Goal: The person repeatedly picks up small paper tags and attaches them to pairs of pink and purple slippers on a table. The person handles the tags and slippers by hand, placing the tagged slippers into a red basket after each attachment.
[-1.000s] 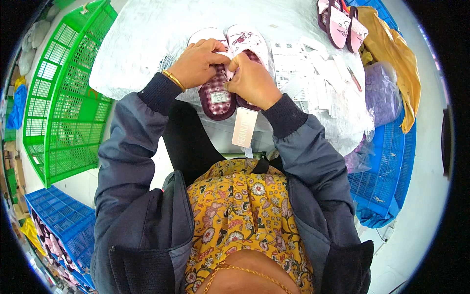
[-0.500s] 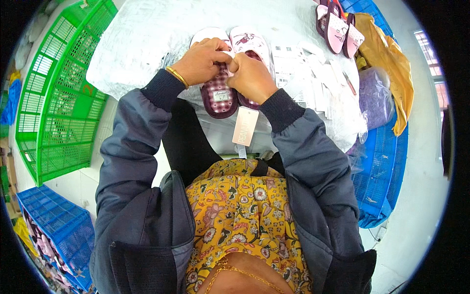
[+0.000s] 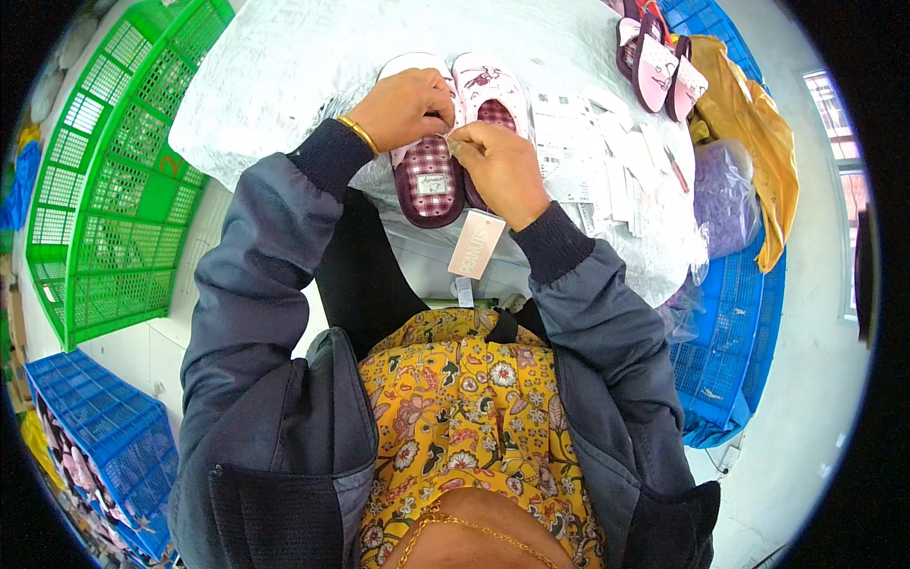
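Observation:
A pair of slippers lies side by side on the wrapped table, toes away from me. The left slipper (image 3: 430, 201) has a pink-and-white upper and a maroon plaid insole with a small pale label. Over its upper, my left hand (image 3: 406, 109) is closed in a pinch. Beside it my right hand (image 3: 502, 171) is closed too, thumb and forefinger meeting near the left fingertips. What they pinch is too small to make out. My right hand partly covers the right slipper (image 3: 488, 85). Below that hand a pink hang tag (image 3: 476, 244) dangles at the table's near edge.
Paper labels (image 3: 569, 161) and a thin pen-like tool (image 3: 676, 169) lie right of the slippers. Another slipper pair (image 3: 656, 71) sits at the far right. Green crates (image 3: 114, 199) and a blue crate (image 3: 104, 427) stand left; a blue basket (image 3: 716, 351) stands right beside a purple plastic bag (image 3: 728, 194).
My right hand has drawn slightly down and right, away from the left hand, and its fingers are more extended. More of the left slipper's insole shows. The tag hangs at a greater tilt.

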`<action>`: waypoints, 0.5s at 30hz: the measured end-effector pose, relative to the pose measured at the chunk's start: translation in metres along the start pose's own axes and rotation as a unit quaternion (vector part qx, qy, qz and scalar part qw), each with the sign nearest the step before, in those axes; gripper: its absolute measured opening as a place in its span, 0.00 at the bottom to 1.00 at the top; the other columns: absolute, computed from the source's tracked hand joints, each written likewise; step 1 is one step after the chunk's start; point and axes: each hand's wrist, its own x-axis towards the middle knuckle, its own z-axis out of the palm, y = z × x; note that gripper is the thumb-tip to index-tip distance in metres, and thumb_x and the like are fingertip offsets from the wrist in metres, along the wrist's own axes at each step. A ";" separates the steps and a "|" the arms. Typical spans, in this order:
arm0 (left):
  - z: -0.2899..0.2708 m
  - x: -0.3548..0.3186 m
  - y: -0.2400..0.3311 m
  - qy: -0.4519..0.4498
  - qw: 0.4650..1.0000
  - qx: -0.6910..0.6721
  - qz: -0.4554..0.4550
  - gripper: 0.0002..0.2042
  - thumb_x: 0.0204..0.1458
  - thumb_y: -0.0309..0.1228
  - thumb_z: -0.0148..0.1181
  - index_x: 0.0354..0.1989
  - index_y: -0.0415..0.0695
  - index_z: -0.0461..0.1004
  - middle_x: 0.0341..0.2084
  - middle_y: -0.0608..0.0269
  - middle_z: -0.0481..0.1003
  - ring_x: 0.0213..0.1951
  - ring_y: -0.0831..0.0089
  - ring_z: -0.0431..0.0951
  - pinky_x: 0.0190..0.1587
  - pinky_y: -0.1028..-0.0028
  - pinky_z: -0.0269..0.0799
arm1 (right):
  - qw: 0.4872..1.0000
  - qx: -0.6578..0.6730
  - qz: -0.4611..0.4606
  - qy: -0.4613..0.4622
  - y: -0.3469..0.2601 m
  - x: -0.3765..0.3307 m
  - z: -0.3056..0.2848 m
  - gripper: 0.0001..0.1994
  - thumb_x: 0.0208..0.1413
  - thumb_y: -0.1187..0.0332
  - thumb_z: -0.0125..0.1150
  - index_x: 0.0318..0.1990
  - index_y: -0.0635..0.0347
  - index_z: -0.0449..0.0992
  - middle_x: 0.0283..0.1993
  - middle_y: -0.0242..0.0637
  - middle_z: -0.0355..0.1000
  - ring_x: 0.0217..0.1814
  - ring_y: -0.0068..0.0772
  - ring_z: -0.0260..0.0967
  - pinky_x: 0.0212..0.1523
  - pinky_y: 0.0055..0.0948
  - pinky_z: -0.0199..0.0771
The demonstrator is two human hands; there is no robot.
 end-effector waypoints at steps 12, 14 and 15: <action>-0.002 0.008 0.000 -0.005 1.000 0.002 -0.028 0.06 0.42 0.34 0.65 0.25 0.47 0.78 0.29 0.66 0.73 0.37 0.66 0.75 0.40 0.68 0.70 | 0.987 0.078 0.134 -0.046 -0.010 0.004 0.000 0.15 0.46 0.76 0.60 0.43 0.63 0.70 0.24 0.41 0.71 0.29 0.40 0.74 0.32 0.36 0.71; -0.001 0.009 0.001 -0.003 1.000 0.012 -0.024 0.07 0.43 0.35 0.66 0.25 0.47 0.77 0.28 0.66 0.73 0.37 0.65 0.75 0.39 0.68 0.70 | 0.988 0.059 0.131 -0.052 -0.007 0.005 0.002 0.14 0.45 0.76 0.60 0.42 0.63 0.70 0.24 0.42 0.71 0.29 0.43 0.73 0.32 0.38 0.71; -0.001 0.010 0.000 -0.006 0.999 0.015 -0.029 0.08 0.43 0.36 0.66 0.25 0.46 0.77 0.27 0.66 0.73 0.37 0.65 0.75 0.39 0.67 0.70 | 0.989 0.050 0.130 -0.054 -0.005 0.005 0.003 0.14 0.45 0.76 0.59 0.42 0.63 0.70 0.24 0.42 0.71 0.29 0.44 0.73 0.33 0.39 0.71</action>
